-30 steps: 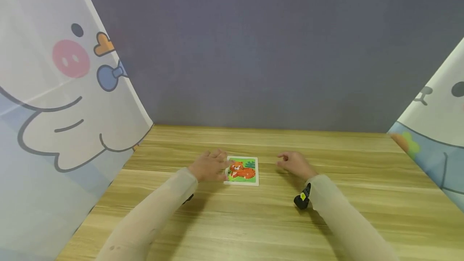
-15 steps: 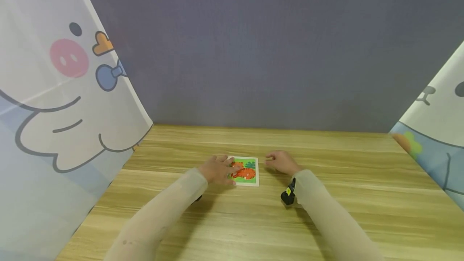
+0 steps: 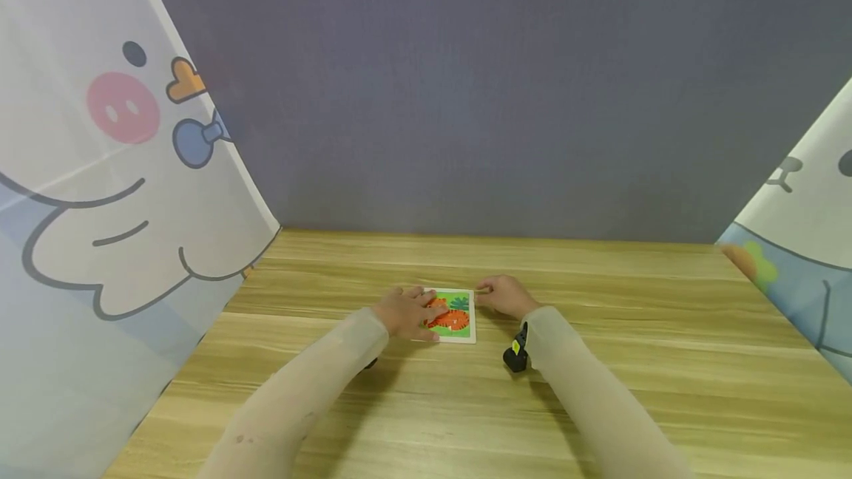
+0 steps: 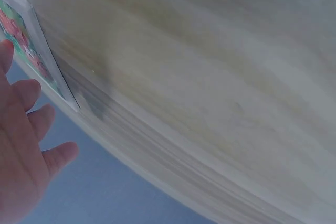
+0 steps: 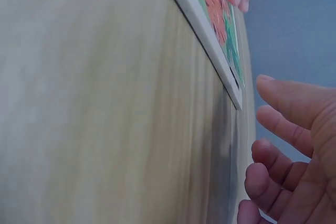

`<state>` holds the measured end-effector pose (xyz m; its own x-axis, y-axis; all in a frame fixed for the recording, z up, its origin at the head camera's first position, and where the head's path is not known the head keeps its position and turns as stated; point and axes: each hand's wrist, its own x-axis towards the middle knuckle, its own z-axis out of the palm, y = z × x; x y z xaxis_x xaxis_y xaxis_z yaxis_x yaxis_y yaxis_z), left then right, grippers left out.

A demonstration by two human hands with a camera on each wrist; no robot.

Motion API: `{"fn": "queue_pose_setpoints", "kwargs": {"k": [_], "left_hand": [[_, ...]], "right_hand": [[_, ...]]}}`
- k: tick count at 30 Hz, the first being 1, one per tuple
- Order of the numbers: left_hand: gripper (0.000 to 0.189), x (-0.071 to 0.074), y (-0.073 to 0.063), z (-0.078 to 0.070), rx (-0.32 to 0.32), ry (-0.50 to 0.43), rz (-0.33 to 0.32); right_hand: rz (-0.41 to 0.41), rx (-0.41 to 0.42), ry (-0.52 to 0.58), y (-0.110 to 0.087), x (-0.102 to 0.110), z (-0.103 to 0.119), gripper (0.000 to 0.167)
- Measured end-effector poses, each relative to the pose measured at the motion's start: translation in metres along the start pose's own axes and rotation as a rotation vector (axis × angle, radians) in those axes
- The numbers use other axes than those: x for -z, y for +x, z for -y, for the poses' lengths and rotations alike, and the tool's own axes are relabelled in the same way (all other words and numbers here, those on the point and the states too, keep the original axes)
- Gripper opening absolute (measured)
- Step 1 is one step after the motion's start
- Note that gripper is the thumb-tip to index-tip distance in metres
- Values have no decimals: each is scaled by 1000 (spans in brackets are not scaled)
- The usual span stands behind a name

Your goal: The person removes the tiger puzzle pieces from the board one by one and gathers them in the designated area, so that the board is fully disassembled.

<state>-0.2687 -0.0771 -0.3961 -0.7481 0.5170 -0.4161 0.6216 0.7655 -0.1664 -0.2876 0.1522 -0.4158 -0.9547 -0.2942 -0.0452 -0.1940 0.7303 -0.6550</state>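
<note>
A square board with a white frame [image 3: 461,331] lies flat on the wooden table; an orange tiger on green is pictured on it. My left hand [image 3: 407,314] is spread over its left part, straight fingers covering the tiger's head. Whether these fingertips press on the picture I cannot tell. Close to the board's right edge is my right hand [image 3: 506,296], its index finger and thumb near the frame. In the right wrist view the right hand [image 5: 294,145] has loosely bent fingers, holds nothing, and appears apart from the frame's corner.
The wooden table [image 3: 426,412] runs back to a dark grey panel [image 3: 439,94]. Cartoon-printed white curtains stand at the left [image 3: 133,242] and right [image 3: 799,220]. A black wrist device [image 3: 515,358] sits under the right cuff.
My left hand has moved right, from the board's left edge onto its picture. My right hand has come left, from well beside the board to close by its right edge. The board stays put.
</note>
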Motion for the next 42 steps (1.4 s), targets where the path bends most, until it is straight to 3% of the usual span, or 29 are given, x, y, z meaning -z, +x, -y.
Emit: {"fn": "queue_pose_setpoints", "kwargs": {"k": [8,42], "left_hand": [[68,3,2,-5,-6,23,5],[66,2,4,-6,3,15,35]], "right_hand": [[16,-48,-18,7,-8,5,35],[61,-68,-70,13,-14,11,31]]}}
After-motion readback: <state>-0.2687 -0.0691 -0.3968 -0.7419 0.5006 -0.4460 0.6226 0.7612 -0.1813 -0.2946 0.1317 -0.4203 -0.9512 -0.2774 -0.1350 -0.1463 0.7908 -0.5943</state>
